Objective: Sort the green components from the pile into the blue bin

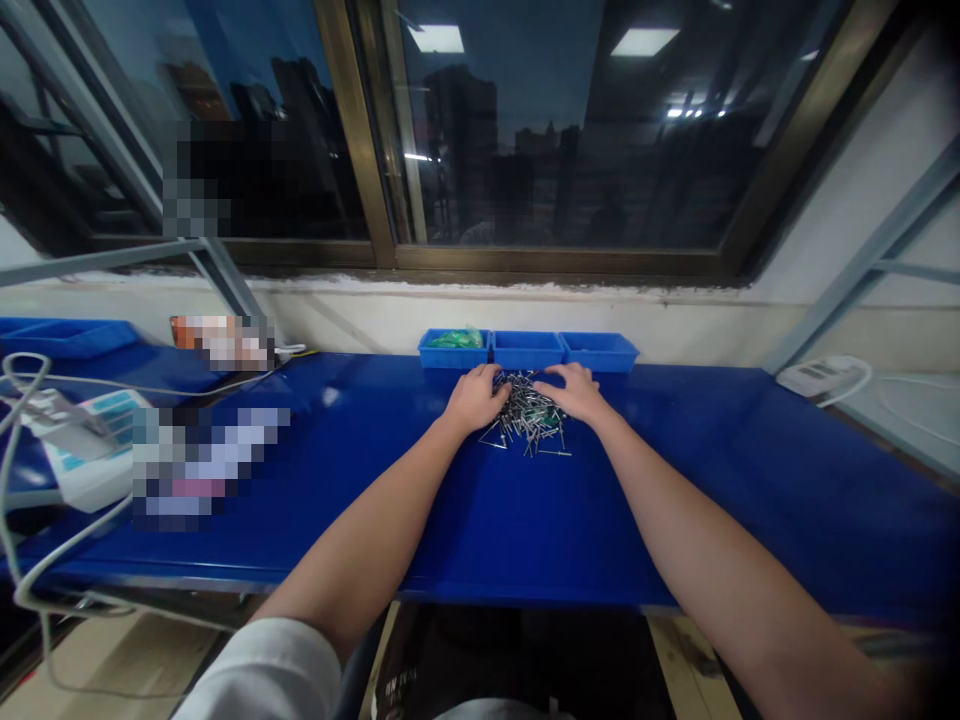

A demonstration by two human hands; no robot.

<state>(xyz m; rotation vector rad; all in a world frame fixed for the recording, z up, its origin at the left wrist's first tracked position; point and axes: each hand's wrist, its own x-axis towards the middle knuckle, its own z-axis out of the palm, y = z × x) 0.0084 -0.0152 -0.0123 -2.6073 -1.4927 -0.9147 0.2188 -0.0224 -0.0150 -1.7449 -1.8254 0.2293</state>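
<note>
A heap of shiny metal pieces that look like blind rivets (529, 418) lies on the blue tabletop (525, 530), with a few strays at its near edge. Some dark green shows among them. My left hand (478, 398) rests at the heap's left side, fingers curved and thumb apart from them. On the opposite side my right hand (576, 393) is likewise open, its fingers reaching over the heap's far right edge. Both hands touch or nearly touch the rivets, and neither grips any that I can see.
Behind the heap stand three blue bins: the left bin (431, 357) contains a green plastic bag (459, 339), beside a middle bin (527, 350) and a right bin (600, 352). At left are a white device (90, 450) and loose cables (75, 535). A power strip (823, 374) lies at right.
</note>
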